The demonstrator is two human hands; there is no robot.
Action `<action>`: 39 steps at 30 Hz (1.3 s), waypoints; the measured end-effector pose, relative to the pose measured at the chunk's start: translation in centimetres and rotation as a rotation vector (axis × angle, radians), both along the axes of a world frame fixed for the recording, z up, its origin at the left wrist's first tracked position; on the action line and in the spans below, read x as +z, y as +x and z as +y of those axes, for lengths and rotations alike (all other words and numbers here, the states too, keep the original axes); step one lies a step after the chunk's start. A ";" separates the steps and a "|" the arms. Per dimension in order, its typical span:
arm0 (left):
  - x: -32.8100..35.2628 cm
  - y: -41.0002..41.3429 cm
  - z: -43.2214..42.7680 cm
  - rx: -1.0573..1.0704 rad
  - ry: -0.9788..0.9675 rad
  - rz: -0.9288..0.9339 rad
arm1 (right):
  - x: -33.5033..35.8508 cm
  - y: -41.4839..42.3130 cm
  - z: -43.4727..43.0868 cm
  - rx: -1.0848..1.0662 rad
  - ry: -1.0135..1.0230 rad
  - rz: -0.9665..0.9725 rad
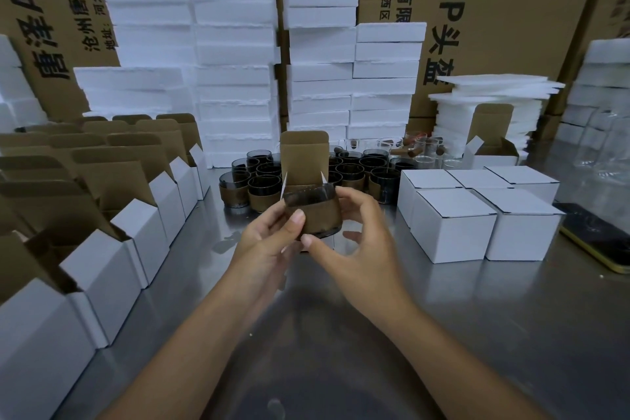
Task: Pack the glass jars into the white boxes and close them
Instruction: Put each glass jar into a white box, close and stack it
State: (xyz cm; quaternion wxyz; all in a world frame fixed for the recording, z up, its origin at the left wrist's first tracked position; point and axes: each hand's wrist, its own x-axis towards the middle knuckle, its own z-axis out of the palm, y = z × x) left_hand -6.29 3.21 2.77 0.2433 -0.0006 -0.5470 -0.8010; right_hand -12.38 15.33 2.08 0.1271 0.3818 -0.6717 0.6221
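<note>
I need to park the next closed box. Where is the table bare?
Bare table runs along the near edge, between the open boxes and the closed boxes, and before the closed boxes up to the phone. Crowded behind the held jar, where dark jars stand packed.

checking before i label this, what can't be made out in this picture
Head view:
- open white box: body hidden behind the glass jar, left hand and right hand; only flaps show.
- Jar's contents: masked by dark glass and brown sleeve.
- phone: cut off by the right edge.
- clear glassware far right: blurred.
- carton print: cut by foam stacks and the top edge.
</note>
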 end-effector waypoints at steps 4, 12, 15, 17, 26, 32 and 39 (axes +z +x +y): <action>-0.1 0.0 -0.2 0.096 -0.060 -0.013 | -0.1 -0.1 0.0 0.044 0.043 -0.049; -0.5 -0.2 0.0 0.302 -0.293 -0.048 | -0.1 -0.7 0.4 0.045 0.112 -0.016; -0.6 -0.3 0.2 0.326 -0.388 -0.072 | -0.4 -0.8 0.3 0.042 0.127 -0.014; -0.6 -0.3 0.3 0.330 -0.420 -0.071 | -0.6 -1.0 0.2 0.038 0.130 -0.011; -0.1 0.0 0.7 0.260 -0.421 -0.007 | -0.3 -1.0 0.7 -0.030 0.190 0.060; -0.4 0.0 0.4 0.217 -0.562 -0.031 | 0.4 -1.3 1.3 -0.101 0.300 0.133; -0.7 -0.2 0.3 0.248 -0.585 -0.003 | 0.5 -1.4 1.4 -0.116 0.295 0.197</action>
